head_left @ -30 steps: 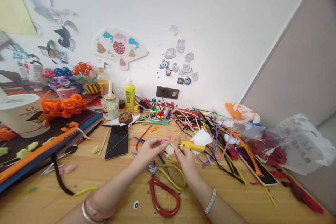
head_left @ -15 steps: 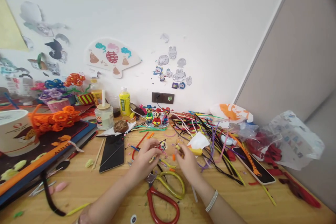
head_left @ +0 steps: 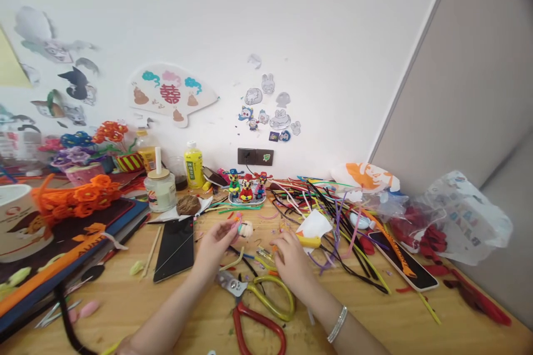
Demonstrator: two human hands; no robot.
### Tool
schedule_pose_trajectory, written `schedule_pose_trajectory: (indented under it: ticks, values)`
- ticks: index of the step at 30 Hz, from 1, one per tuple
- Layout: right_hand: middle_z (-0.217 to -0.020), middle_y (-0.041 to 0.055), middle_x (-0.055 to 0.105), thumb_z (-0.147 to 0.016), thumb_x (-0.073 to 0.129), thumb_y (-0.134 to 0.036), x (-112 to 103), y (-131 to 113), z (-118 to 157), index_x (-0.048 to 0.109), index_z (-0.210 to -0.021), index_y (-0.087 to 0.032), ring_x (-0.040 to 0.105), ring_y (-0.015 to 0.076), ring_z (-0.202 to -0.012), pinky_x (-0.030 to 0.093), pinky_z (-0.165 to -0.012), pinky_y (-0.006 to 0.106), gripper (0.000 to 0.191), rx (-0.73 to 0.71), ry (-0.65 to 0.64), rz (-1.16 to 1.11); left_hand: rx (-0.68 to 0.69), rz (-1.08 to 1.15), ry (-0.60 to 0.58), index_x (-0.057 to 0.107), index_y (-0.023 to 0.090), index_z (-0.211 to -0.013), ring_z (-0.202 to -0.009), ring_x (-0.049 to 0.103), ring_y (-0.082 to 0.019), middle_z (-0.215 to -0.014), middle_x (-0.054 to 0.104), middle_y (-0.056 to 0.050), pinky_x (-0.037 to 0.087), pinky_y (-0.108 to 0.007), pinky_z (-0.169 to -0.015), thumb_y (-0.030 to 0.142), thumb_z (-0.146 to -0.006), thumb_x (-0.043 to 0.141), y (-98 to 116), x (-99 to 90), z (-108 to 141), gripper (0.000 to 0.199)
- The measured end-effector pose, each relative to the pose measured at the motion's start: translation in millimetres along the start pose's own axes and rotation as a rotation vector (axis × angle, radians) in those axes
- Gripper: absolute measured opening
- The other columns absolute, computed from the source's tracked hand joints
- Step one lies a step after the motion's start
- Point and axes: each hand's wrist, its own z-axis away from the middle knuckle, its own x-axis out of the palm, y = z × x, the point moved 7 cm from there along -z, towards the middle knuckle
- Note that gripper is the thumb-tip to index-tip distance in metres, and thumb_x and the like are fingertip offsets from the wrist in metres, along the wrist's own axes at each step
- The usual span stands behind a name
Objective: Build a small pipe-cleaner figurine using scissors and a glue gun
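Between the thumb and fingers of my left hand (head_left: 219, 238) is a small doll-like figure (head_left: 245, 229), its cream rounded side showing with bits of pink and teal. My right hand (head_left: 291, 258) is low over the table, fingertips pinched around a small orange piece (head_left: 275, 248). A clear and yellow slim item (head_left: 265, 258) lies just left of those fingertips; its kind is unclear. Nearer me, below both hands, rest scissors (head_left: 260, 309) with one red and one yellow handle. Behind the hands, three finished figures (head_left: 246, 187) in colourful hats stand on a small tray.
Many pipe cleaners (head_left: 345, 233) spread right of my hands, by a phone (head_left: 425, 277) and plastic bags (head_left: 466, 222). Leftward lie a black tablet (head_left: 175, 249), a candle jar (head_left: 160, 191), a yellow bottle (head_left: 194, 166) and a paper cup (head_left: 23, 227). A wall stands behind.
My left hand has moved left with the figure and turned it, so its cream side now shows. My right hand has come lower and left, onto the orange piece. The view has shifted slightly.
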Motion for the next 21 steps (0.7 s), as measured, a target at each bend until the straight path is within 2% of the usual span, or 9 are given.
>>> schedule_pose_trajectory:
  ticks: [5,8,11,14,15,17,19,21]
  values:
    - [-0.084,0.0064,0.056,-0.071,0.046,-0.006,-12.1,9.8,-1.7,0.059,-0.082,-0.018,0.049,0.022,-0.083,0.039,-0.077,0.038,0.021,0.012,0.142,-0.028,-0.144,0.166,0.089,0.062,0.012,-0.081,-0.054,0.061,-0.013,-0.068,0.067,-0.005,0.052,-0.027,-0.056,0.033,-0.058,0.07,-12.6,-7.8,-0.1,0.033]
    - [-0.083,0.0064,0.058,-0.072,0.047,-0.006,-5.2,6.5,-2.6,0.059,-0.08,-0.017,0.05,0.0211,-0.083,0.039,-0.077,0.035,0.019,0.034,0.072,-0.087,-0.114,0.261,0.174,0.063,0.012,-0.082,-0.053,0.06,-0.011,-0.068,0.066,-0.003,0.051,-0.025,-0.055,0.031,-0.055,0.073,-6.9,-20.6,-4.3,0.034]
    - [-0.083,0.0046,0.062,-0.071,0.048,-0.005,11.7,-15.3,-9.7,0.061,-0.081,-0.018,0.052,0.0196,-0.085,0.038,-0.079,0.032,0.02,0.024,-0.086,-0.12,-0.043,0.372,0.315,0.061,0.015,-0.086,-0.063,0.061,-0.009,-0.079,0.066,-0.001,0.05,-0.02,-0.062,0.028,-0.06,0.07,3.0,-46.5,-12.7,0.03]
    - [-0.089,0.0052,0.064,-0.073,0.05,-0.01,38.8,-44.3,-27.7,0.061,-0.088,-0.019,0.053,0.0196,-0.089,0.038,-0.077,0.029,0.02,0.024,-0.268,-0.073,-0.032,0.485,0.44,0.06,0.017,-0.08,-0.066,0.061,-0.008,-0.076,0.065,0.0,0.05,-0.021,-0.067,0.022,-0.069,0.063,4.9,-70.8,-19.6,0.013]
    - [-0.088,0.0062,0.064,-0.073,0.053,-0.013,47.7,-53.4,-36.1,0.061,-0.088,-0.019,0.054,0.0203,-0.089,0.039,-0.075,0.029,0.018,0.026,-0.293,-0.068,-0.038,0.515,0.467,0.059,0.017,-0.078,-0.065,0.061,-0.008,-0.074,0.065,0.0,0.05,-0.021,-0.068,0.02,-0.071,0.061,3.9,-76.3,-21.0,0.008]
    - [-0.083,0.0085,0.065,-0.069,0.058,-0.018,66.7,-68.8,-53.4,0.062,-0.081,-0.017,0.056,0.0223,-0.083,0.039,-0.069,0.029,0.012,0.028,-0.329,-0.065,-0.054,0.56,0.508,0.058,0.016,-0.075,-0.061,0.06,-0.007,-0.069,0.064,0.001,0.051,-0.02,-0.064,0.015,-0.073,0.058,1.5,-83.8,-22.1,0.002]
    - [-0.077,0.0106,0.065,-0.065,0.06,-0.014,84.3,-77.4,-67.3,0.063,-0.072,-0.014,0.057,0.0236,-0.078,0.039,-0.065,0.029,0.007,0.047,-0.358,-0.059,-0.065,0.585,0.53,0.058,0.016,-0.073,-0.056,0.059,-0.006,-0.066,0.063,0.001,0.05,-0.018,-0.058,0.011,-0.072,0.058,-0.7,-87.6,-21.8,0.005]
    - [-0.067,0.0087,0.064,-0.068,0.055,-0.01,96.5,-79.6,-75.7,0.061,-0.064,-0.014,0.059,0.0208,-0.069,0.039,-0.06,0.027,0.008,0.072,-0.39,-0.075,-0.072,0.595,0.528,0.059,0.015,-0.073,-0.054,0.059,-0.006,-0.066,0.063,0.001,0.05,-0.017,-0.056,0.009,-0.072,0.059,-2.4,-88.0,-21.7,0.006]
